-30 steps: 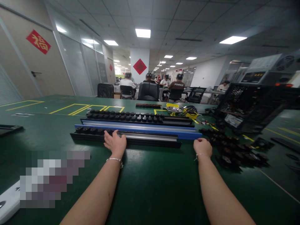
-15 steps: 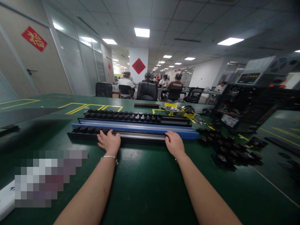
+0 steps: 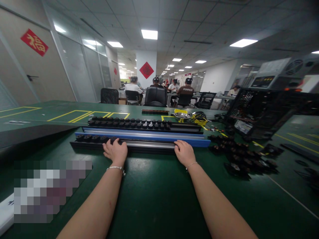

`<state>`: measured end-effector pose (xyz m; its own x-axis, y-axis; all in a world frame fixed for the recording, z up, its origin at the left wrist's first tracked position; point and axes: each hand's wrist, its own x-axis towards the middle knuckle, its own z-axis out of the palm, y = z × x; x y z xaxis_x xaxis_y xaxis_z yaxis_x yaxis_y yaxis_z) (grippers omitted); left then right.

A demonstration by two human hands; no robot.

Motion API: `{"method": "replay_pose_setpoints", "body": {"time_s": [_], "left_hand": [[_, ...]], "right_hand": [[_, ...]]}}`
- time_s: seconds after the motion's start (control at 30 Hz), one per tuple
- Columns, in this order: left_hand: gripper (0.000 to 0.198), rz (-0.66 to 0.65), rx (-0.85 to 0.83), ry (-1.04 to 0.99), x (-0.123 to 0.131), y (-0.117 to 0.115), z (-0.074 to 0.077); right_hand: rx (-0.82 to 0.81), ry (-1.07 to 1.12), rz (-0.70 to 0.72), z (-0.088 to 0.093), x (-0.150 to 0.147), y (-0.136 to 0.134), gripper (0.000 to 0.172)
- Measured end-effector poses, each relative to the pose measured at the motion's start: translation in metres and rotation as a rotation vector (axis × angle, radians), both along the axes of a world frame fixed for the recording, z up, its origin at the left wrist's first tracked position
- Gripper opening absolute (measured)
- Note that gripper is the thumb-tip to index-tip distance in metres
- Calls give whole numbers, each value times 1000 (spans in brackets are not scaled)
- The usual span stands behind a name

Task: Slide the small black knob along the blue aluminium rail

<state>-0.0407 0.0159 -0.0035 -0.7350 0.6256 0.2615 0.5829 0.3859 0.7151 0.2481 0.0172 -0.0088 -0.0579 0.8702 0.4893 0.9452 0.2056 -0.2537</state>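
Observation:
A long black rail [image 3: 149, 145] with a silver strip lies across the green table [image 3: 154, 196] in front of me. Several black round parts [image 3: 89, 137] sit in its left end. My left hand [image 3: 115, 151] rests on the rail just right of those parts, fingers curled over its near edge. My right hand [image 3: 183, 152] lies on the rail's right end, fingers bent over it. Both wrists wear thin bracelets. Behind it lie a blue rail [image 3: 144, 136] and another black rail [image 3: 129, 124] filled with round parts.
A heap of loose black round parts [image 3: 239, 157] lies to the right. A black open computer case [image 3: 261, 113] stands at the far right. A metal bowl [image 3: 181, 115] sits behind the rails. Several people sit at desks far back.
My right hand moved left from the table beside the blue rail's end onto the near black rail. My left hand stayed on the rail.

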Motion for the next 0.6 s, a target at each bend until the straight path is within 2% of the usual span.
{"method": "replay_pose_setpoints", "body": {"time_s": [0.6], "left_hand": [[39, -12, 41, 86, 10, 0, -6]], "right_hand": [[19, -14, 11, 0, 0, 2, 33]]}}
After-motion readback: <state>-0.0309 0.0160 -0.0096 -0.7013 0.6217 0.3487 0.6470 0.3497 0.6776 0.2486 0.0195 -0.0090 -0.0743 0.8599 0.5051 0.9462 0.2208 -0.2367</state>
